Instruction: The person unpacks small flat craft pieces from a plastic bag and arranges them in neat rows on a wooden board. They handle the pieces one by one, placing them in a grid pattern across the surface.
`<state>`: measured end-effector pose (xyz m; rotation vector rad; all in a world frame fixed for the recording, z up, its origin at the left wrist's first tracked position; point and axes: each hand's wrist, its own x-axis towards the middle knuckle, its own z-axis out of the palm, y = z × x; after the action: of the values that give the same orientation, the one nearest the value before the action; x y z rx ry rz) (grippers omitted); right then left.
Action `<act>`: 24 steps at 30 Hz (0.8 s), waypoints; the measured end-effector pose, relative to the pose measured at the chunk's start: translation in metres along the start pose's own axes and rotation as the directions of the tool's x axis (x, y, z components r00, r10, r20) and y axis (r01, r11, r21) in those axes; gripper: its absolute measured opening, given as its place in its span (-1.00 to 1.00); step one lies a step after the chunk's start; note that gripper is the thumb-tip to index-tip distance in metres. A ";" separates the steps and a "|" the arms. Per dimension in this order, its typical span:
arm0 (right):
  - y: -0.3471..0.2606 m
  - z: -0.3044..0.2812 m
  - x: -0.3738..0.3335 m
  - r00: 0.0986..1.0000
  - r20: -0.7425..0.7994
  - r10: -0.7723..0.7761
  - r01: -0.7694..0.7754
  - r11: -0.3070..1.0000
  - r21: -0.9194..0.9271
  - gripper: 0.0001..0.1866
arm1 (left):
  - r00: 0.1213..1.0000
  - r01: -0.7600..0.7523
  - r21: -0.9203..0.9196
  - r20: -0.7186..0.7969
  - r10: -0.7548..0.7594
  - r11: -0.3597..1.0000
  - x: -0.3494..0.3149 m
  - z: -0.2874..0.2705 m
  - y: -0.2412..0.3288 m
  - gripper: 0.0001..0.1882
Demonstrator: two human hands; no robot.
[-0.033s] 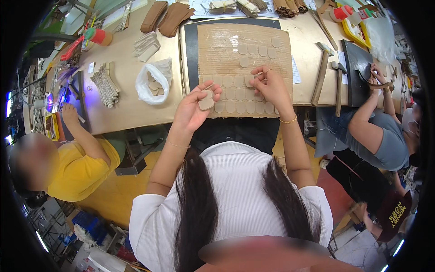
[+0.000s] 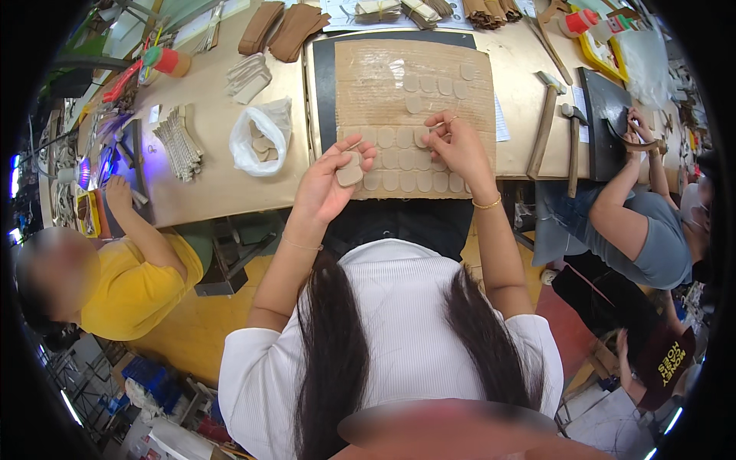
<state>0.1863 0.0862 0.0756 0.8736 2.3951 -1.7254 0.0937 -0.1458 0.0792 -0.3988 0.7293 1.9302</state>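
Observation:
A brown cardboard sheet (image 2: 364,84) lies before me with rows of small beige rounded pieces on it. My left hand (image 2: 316,190), palm up at the sheet's near left edge, has its fingers curled around a few beige rounded pieces (image 2: 349,170), the top one facing up. Over the near rows, my right hand (image 2: 463,153) pinches the edge of one beige rounded piece (image 2: 420,136) between thumb and fingertips. That piece is low over the cardboard; whether it touches cannot be told. Part of the rows behind this hand is hidden.
Left of the sheet stands a white plastic bag (image 2: 247,157) with more beige pieces. Beige strips (image 2: 180,146) lie farther left, brown leather pieces (image 2: 295,34) at the back. Two hammers (image 2: 546,126) lie to the right. Co-workers sit on both sides.
My hands and the pieces stay where they were. At the lower right, another person's arm has shifted upward.

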 end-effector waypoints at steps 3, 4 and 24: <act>0.000 0.003 0.001 1.000 -0.003 0.008 -0.008 0.997 -0.072 -0.79 | 0.997 -0.071 0.171 -0.020 0.076 0.983 -0.004 0.007 -0.003 -0.64; 0.000 0.004 0.001 1.000 -0.020 -0.002 0.000 0.993 -0.116 -0.79 | 0.994 -0.095 0.233 -0.022 0.103 0.968 -0.005 0.008 -0.005 -0.63; -0.027 0.046 -0.016 0.856 -0.013 -0.517 0.517 0.856 0.017 -0.79 | 0.979 -0.195 0.577 0.064 0.194 0.793 0.004 0.007 -0.012 -0.75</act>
<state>0.1741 0.0330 0.0875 0.2304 2.8045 -1.8978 0.1032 -0.1345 0.0784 0.0670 1.3530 1.7744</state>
